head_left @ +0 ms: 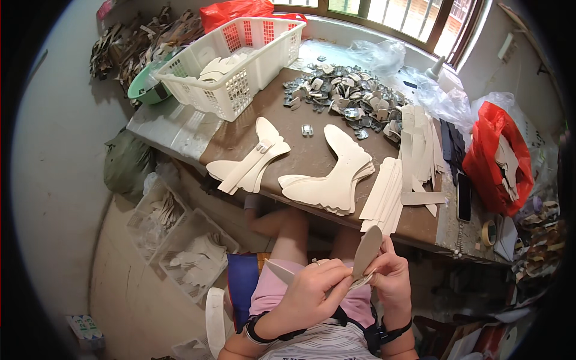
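Note:
Both hands are raised over my lap, just in front of the table edge, closed on a cream leather shoe piece (367,250). One rounded end stands up between the hands; another end (279,272) sticks out beyond my left hand (317,290). My right hand (389,271) pinches the piece near its middle, where my fingers hide a small folded part. On the table before me lies a stack of similar cream shoe pieces (332,180). Left of it are more pieces (267,135) with a buckled strap (246,168) across them. Cream strips (384,195) lie to the right.
Farther back are a heap of buckles with leather tabs (354,96), a loose buckle (307,130) and a white plastic basket (237,90). A red bag (489,162), a phone (464,197) and a tape roll (489,233) sit right. Crates (198,252) stand on the floor at left.

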`<action>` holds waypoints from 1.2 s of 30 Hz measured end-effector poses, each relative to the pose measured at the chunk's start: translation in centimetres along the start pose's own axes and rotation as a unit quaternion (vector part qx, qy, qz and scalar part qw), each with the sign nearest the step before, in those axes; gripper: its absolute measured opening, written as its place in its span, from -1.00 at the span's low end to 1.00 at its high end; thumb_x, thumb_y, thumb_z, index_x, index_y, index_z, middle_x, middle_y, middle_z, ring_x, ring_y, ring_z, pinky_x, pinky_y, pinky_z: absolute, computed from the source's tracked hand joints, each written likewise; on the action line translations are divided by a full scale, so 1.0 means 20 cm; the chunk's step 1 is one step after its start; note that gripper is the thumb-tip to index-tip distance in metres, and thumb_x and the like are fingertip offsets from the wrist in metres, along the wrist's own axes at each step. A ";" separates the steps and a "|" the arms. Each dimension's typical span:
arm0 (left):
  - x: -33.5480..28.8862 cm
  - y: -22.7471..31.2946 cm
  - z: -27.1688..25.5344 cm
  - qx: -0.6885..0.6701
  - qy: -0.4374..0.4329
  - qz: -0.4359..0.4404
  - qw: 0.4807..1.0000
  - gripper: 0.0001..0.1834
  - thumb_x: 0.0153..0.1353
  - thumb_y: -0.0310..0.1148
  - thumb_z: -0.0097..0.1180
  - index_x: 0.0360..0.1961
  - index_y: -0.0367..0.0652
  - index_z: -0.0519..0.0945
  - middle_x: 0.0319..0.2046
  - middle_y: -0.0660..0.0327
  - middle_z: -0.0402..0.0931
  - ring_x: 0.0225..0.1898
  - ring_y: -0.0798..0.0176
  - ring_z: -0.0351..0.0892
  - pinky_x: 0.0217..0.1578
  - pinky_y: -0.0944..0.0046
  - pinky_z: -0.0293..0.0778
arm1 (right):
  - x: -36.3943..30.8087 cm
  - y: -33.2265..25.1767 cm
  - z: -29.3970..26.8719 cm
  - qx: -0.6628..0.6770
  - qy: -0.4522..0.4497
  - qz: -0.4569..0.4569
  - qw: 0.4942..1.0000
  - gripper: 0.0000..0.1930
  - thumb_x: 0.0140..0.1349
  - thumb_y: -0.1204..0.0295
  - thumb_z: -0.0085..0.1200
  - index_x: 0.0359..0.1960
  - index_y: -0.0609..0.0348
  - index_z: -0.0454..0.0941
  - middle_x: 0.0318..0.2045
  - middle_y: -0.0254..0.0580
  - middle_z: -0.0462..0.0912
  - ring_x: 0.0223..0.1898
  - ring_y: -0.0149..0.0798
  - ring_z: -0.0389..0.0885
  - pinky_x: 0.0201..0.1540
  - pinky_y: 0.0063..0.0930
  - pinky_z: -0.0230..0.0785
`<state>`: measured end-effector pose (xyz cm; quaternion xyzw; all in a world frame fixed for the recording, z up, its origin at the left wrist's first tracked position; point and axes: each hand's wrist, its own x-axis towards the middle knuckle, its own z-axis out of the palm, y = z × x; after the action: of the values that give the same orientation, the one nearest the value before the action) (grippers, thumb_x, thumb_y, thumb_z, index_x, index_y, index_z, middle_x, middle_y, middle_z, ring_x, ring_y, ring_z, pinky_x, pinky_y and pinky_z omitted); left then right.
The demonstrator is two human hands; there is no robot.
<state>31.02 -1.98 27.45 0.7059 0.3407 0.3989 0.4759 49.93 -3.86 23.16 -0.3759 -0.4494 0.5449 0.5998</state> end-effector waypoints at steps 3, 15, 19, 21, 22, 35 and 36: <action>0.02 0.01 -0.01 0.037 -0.032 0.006 0.999 -0.90 0.14 -0.56 0.07 -0.31 -0.34 0.56 -0.49 0.07 0.46 -0.45 0.07 0.44 -0.42 0.21 0.33 | -0.02 -0.02 -0.03 0.037 -0.013 0.023 0.999 -0.53 -0.18 0.65 0.42 -0.19 0.22 0.47 -0.15 -0.21 0.51 -0.07 -0.34 0.50 -0.06 -0.52 0.39; 0.01 0.00 -0.04 0.008 -0.102 -0.048 0.994 -0.90 0.17 -0.53 0.04 -0.32 -0.36 0.53 -0.45 0.08 0.46 -0.45 0.08 0.46 -0.39 0.24 0.35 | -0.05 -0.09 -0.04 -0.112 -0.044 -0.021 0.992 -0.59 -0.12 0.81 0.26 -0.20 0.25 0.48 -0.28 -0.18 0.54 -0.25 -0.38 0.57 -0.26 -0.61 0.44; 0.01 0.00 -0.03 0.040 -0.089 -0.032 0.995 -0.91 0.15 -0.54 0.06 -0.36 -0.37 0.53 -0.47 0.07 0.44 -0.47 0.07 0.43 -0.40 0.23 0.34 | -0.04 -0.16 0.00 -0.133 -0.024 0.016 0.991 -0.70 -0.15 0.84 0.23 -0.35 0.28 0.57 -0.28 -0.17 0.56 -0.30 -0.40 0.56 -0.31 -0.62 0.39; 0.02 -0.01 -0.03 0.064 -0.089 0.002 0.994 -0.91 0.14 -0.54 0.06 -0.36 -0.36 0.53 -0.45 0.07 0.44 -0.45 0.06 0.43 -0.38 0.21 0.34 | -0.04 -0.17 -0.01 -0.205 -0.069 -0.040 0.976 -0.68 -0.15 0.85 0.21 -0.32 0.30 0.57 -0.29 -0.14 0.58 -0.34 -0.41 0.55 -0.31 -0.63 0.39; 0.03 -0.01 -0.03 0.087 -0.087 0.035 0.992 -0.91 0.13 -0.54 0.07 -0.36 -0.36 0.53 -0.43 0.08 0.45 -0.43 0.06 0.42 -0.37 0.20 0.34 | -0.03 -0.17 0.00 -0.205 -0.068 -0.040 0.976 -0.68 -0.15 0.85 0.21 -0.32 0.30 0.57 -0.29 -0.14 0.58 -0.34 -0.41 0.55 -0.31 -0.63 0.39; 0.01 0.02 -0.03 0.186 -0.119 0.098 0.970 -0.72 0.09 -0.43 0.23 -0.17 -0.29 0.54 -0.29 0.13 0.51 -0.29 0.05 0.45 -0.25 0.17 0.38 | -0.04 -0.20 0.00 -0.173 -0.050 0.000 0.984 -0.69 -0.20 0.73 0.34 -0.34 0.23 0.63 -0.41 -0.25 0.59 -0.39 -0.38 0.55 -0.33 -0.60 0.36; 0.01 0.02 -0.03 0.172 -0.124 0.088 0.973 -0.72 0.08 -0.43 0.23 -0.17 -0.28 0.54 -0.29 0.13 0.51 -0.29 0.05 0.46 -0.25 0.17 0.38 | -0.04 -0.19 0.00 -0.166 -0.049 0.015 0.985 -0.72 -0.20 0.71 0.34 -0.38 0.22 0.65 -0.42 -0.25 0.59 -0.40 -0.39 0.55 -0.34 -0.60 0.36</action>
<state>30.69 -1.68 28.08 0.8481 0.2796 0.2842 0.3489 51.13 -5.22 26.70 -0.4496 -0.5565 0.4895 0.4985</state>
